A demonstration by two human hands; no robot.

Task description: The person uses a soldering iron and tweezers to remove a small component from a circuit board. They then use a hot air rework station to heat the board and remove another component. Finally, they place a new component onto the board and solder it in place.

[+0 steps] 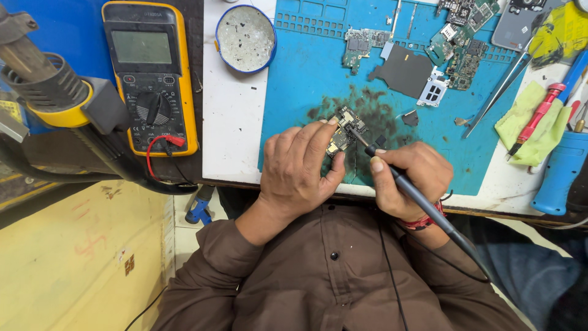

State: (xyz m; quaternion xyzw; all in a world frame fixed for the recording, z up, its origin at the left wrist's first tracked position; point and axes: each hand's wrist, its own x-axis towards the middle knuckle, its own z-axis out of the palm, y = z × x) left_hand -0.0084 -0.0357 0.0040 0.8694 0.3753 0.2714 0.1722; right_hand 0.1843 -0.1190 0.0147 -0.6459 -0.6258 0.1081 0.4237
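A small circuit board (pixel 344 130) lies on the blue work mat (pixel 306 67), over a dark scorched patch. My left hand (pixel 301 165) pins the board down, fingertips on its near edge. My right hand (pixel 409 178) grips a dark soldering iron (pixel 404 184) like a pen, and its thin tip touches the board's right side. The iron's cable runs back over my right wrist, which wears a red thread band.
A yellow multimeter (pixel 150 76) with a red lead sits at left, beside a hot-air nozzle (pixel 43 86). A round tin (pixel 246 38) stands at the mat's far left corner. More circuit boards (pixel 462 43), a metal shield (pixel 433 91), tweezers (pixel 499 92), a red screwdriver (pixel 536 119) and a yellow-green cloth (pixel 530 125) lie at right.
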